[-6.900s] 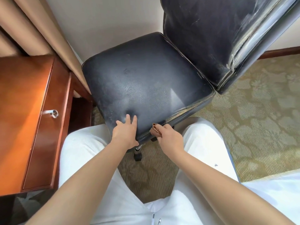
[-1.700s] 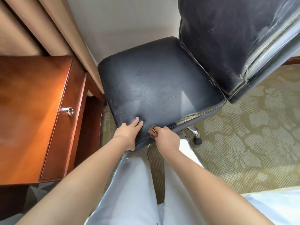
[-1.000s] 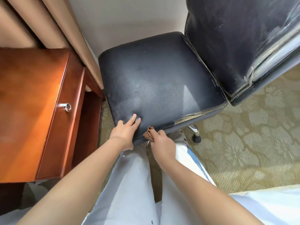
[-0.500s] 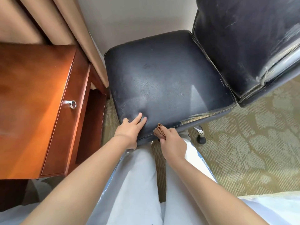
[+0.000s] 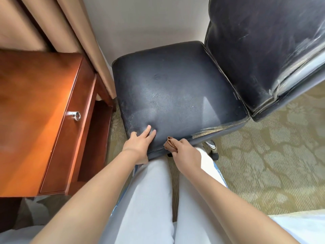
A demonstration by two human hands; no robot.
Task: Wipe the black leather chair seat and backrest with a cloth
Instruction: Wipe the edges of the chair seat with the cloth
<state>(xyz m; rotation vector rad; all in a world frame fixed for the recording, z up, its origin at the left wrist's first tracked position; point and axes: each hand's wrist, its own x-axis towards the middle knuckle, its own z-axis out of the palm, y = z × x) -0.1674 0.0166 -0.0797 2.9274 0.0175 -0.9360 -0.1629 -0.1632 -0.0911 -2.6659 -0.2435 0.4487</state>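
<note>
at seat (image 5: 175, 95) front edge, left hand (image 5: 139, 147) flat, right hand (image 5: 187, 154) gripping cloth (image 5: 169, 145)

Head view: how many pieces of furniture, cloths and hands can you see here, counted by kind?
Furniture: 2, the black leather chair and the wooden desk beside it.
Cloths: 1, the brown cloth bunched in the right hand at the seat's front edge.
Hands: 2, the left hand resting on the seat and the right hand.
Total: 5.
</note>
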